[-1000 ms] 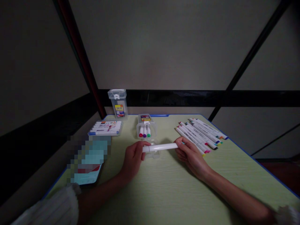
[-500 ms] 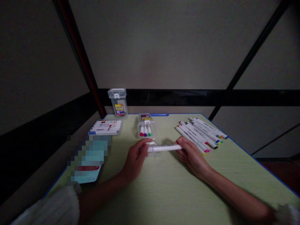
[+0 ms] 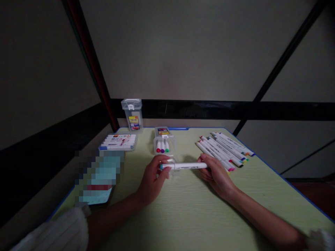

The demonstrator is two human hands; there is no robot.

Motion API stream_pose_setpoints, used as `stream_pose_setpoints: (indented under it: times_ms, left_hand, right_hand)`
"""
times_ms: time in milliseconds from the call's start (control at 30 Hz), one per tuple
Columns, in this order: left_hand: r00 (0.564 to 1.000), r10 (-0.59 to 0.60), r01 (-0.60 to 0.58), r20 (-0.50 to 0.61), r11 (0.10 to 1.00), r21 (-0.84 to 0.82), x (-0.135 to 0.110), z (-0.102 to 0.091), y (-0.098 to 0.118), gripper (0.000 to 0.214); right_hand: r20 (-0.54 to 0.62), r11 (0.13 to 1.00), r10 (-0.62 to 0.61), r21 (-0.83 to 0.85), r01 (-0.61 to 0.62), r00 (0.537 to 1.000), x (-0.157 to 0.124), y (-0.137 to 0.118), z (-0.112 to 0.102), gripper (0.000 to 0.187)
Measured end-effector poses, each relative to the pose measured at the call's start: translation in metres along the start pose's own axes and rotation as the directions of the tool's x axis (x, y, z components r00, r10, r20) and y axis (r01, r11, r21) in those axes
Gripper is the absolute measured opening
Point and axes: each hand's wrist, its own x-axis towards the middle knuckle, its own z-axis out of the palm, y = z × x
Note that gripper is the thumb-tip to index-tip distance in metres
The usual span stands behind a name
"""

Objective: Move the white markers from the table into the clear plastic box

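A white marker (image 3: 187, 166) lies level between my two hands, its teal-blue end toward the left. My left hand (image 3: 154, 177) pinches it near that coloured end with thumb and fingers. At the other end, my right hand (image 3: 216, 174) grips the barrel, hiding that tip. Just beyond them rests an open clear plastic case (image 3: 170, 141) on its side, with red, purple and green marker ends (image 3: 162, 150) facing me. Its clear lid (image 3: 176, 172) lies partly behind the held marker. Several white markers (image 3: 221, 150) with coloured ends lie spread beyond my right hand.
An upright clear box (image 3: 134, 113) with a yellow label stands at the back left. Before it lies a flat pack of white markers (image 3: 119, 142). A pale blue, partly blurred-out object (image 3: 102, 177) sits at the left edge of the blue-rimmed table (image 3: 183, 216).
The marker has shifted slightly right and turned about its length, bringing its print into view. My left fingers have opened a little, exposing the teal-blue end. My right hand moved slightly right.
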Motion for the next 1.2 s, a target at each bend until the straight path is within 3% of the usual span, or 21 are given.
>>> stream_pose_setpoints:
  times_ms: [233, 433, 700, 1033, 1200]
  left_hand:
    - [1.0, -0.018, 0.018, -0.006, 1.0, 0.015, 0.0, 0.002, 0.004, 0.017]
    - [0.995, -0.087, 0.086, -0.038, 0.996, -0.029, 0.003, 0.003, 0.003, 0.013]
    - [0.966, -0.149, 0.121, -0.212, 0.983, -0.138, 0.011, 0.0, 0.004, 0.031]
    - [0.985, -0.102, 0.095, -0.136, 0.994, -0.057, 0.008, 0.0, -0.001, 0.014]
    - [0.995, 0.021, -0.024, -0.094, 0.999, -0.03, 0.006, 0.002, 0.001, 0.005]
  right_hand:
    - [0.037, 0.997, 0.024, 0.07, -0.026, 0.999, 0.002, -0.002, -0.003, 0.044]
    - [0.09, 0.994, 0.013, 0.108, -0.023, 0.996, 0.002, -0.004, -0.001, 0.042]
    - [0.1, 0.996, -0.014, 0.086, 0.006, 0.995, 0.001, -0.001, 0.002, 0.046]
    - [0.115, 0.995, -0.02, 0.103, 0.009, 0.993, -0.001, 0.001, 0.001, 0.043]
    - [0.083, 0.99, -0.013, 0.14, 0.002, 0.996, 0.002, -0.001, -0.002, 0.041]
